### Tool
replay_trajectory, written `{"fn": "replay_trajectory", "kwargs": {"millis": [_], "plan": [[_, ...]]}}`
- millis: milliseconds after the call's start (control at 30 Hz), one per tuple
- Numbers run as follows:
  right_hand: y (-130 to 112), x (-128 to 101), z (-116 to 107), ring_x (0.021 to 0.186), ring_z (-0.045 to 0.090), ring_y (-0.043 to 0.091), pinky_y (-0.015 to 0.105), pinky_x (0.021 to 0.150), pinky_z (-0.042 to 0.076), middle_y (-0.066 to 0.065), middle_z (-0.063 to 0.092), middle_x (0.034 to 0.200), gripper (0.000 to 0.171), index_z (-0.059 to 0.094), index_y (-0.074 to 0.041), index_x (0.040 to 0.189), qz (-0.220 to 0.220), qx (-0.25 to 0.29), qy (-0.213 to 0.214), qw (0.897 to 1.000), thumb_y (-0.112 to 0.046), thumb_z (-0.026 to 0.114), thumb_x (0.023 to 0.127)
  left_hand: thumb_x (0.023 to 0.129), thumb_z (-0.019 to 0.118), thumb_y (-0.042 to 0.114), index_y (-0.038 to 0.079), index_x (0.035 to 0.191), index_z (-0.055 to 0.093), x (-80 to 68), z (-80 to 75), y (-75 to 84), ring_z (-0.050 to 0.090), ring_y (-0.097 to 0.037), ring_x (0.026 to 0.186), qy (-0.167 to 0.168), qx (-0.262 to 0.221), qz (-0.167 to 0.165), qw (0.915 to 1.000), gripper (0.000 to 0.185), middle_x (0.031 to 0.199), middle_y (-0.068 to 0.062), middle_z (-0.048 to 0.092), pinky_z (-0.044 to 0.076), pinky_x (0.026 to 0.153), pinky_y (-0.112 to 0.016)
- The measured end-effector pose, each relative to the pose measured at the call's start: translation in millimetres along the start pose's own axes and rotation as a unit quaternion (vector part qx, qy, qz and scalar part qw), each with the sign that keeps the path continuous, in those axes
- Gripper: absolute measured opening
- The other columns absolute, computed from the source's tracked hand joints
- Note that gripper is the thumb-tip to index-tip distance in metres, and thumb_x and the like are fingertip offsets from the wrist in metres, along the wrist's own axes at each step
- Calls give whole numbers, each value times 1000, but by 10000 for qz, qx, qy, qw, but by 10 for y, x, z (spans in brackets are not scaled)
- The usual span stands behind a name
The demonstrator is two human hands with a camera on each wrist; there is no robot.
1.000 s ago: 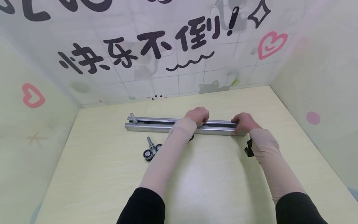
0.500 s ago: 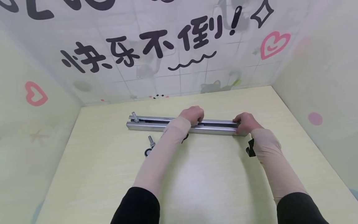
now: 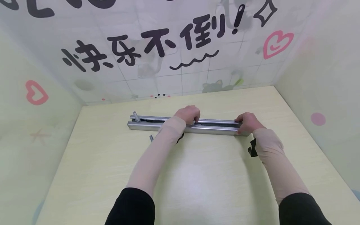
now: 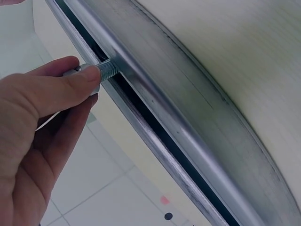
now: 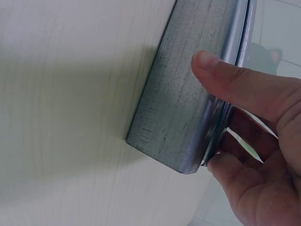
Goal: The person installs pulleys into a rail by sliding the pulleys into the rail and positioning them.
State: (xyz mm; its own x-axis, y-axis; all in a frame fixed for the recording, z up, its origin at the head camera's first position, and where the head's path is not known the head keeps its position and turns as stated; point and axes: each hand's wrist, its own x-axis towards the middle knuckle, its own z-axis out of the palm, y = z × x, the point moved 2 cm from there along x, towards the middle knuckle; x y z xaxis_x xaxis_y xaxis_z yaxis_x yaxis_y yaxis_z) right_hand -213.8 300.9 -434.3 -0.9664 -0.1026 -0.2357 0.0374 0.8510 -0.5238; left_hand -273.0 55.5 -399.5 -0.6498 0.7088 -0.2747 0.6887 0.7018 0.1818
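- Sliding leftward along the metal rail [image 3: 185,125] since the earlier frames, the left hand [image 3: 189,113] is now sitting nearer the rail's middle, and its forearm is now covering all but the bolt tip of the loose roller [image 3: 151,137] that showed in front of the rail a second ago.
- That rail is lying flat on the pale table [image 3: 197,175], toward the far side, with its long axis running left to right across the head view and its slot facing up.
- In the left wrist view, thumb and fingers are pinching a threaded bolt [image 4: 104,71] that is poking up out of the slot.
- At the rail's right end, the right hand [image 3: 247,122] is clamping the channel, thumb on the near wall [image 5: 221,70] and fingers curled behind.
- Near the left end, another bolt stud [image 3: 135,116] is standing up from the slot.
- Judging from here, the pinch on the threads looks thin, so the bolt could be slipping free or tilting and jamming in the slot if pulled crooked.
- Should the right hand be loosening, the rail could be skidding along the smooth table.
- Behind everything, the wall sheet [image 3: 168,40] is showing black lettering and pink hearts.
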Motion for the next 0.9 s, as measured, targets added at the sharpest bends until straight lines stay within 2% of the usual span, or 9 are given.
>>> {"fn": "replay_trajectory", "kwargs": {"millis": [267,900], "plan": [[-8,10,-8,98,53,36,48,91,40,28,58,109,57,58,10,110,16,22,-15,10000,0,77,57,79,56,-8,12,88,72,-58,7,-90,56,-14,86,27,63,-37,10000,26,94,0,65,50,72,-26],[14,25,-5,95,54,35,47,90,41,27,60,106,57,59,10,108,-93,15,45,9999,-1,78,55,78,56,-10,11,89,71,-97,2,-111,57,-14,87,10,-43,-96,9999,28,95,-1,65,50,73,-26]]}}
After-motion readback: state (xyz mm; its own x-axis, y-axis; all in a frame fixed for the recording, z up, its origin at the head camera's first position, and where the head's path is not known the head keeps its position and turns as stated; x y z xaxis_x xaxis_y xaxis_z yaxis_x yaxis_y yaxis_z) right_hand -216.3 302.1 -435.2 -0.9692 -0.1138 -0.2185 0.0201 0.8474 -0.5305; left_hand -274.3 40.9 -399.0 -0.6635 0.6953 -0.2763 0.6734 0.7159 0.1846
